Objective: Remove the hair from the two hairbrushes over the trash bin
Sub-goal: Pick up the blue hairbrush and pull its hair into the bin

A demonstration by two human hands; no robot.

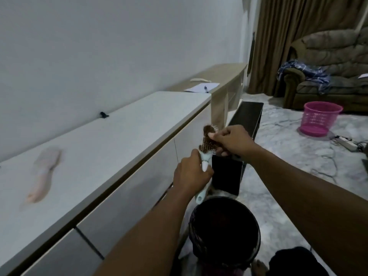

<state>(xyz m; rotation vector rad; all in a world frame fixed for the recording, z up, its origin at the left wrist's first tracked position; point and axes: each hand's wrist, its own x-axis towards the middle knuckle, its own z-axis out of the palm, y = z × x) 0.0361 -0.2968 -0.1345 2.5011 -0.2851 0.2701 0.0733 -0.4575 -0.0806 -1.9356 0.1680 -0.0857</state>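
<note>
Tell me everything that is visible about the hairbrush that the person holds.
The hairbrush has a pale blue-white handle that looks like plastic and a head with thin pale bristles. Brown hair covers much of the head. It is held tilted, head up and away from the person, above and beyond the dark trash bin. The left hand grips the handle, whose end sticks out below it. The right hand pinches the hair at the head.
</note>
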